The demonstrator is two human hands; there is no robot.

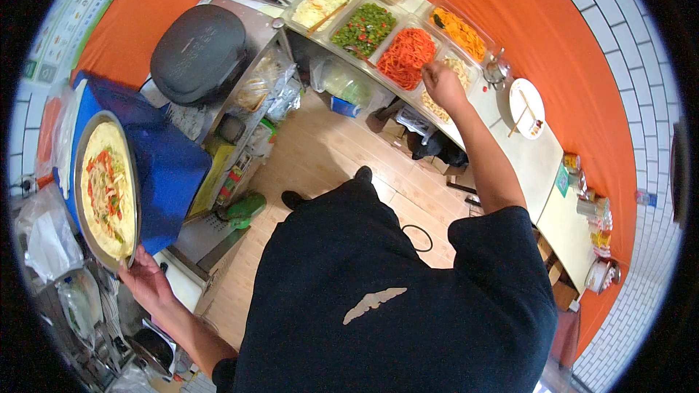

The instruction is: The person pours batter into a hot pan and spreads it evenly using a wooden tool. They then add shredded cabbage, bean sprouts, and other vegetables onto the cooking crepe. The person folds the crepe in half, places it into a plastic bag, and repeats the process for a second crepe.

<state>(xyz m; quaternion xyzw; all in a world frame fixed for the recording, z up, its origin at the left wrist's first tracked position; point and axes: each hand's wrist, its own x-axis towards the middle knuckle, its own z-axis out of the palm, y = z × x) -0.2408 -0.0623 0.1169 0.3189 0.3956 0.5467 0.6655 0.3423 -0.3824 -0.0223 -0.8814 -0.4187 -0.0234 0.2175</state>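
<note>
My left hand (146,278) grips the rim of a round metal pan (136,196), thumb on top. In the pan lies a pale yellow flatbread or dough sheet (93,196), with red and green shredded vegetables (106,185) along its middle. Over on the counter, my right hand (445,84) hovers at the border between a clear tub of shredded carrot (404,57) and a tub of pale, sprout-like pieces (461,68). Its fingers are bunched together; whether they pinch anything is too small to see. The hand partly covers the pale pieces.
Tubs of chopped green vegetable (365,27), white shreds (327,0) and orange slices (458,30) share the counter (505,158). A white plate (521,93) carries chopsticks. A dark lidded electric griddle (197,54) sits left, near a blue cloth-like cover (158,169).
</note>
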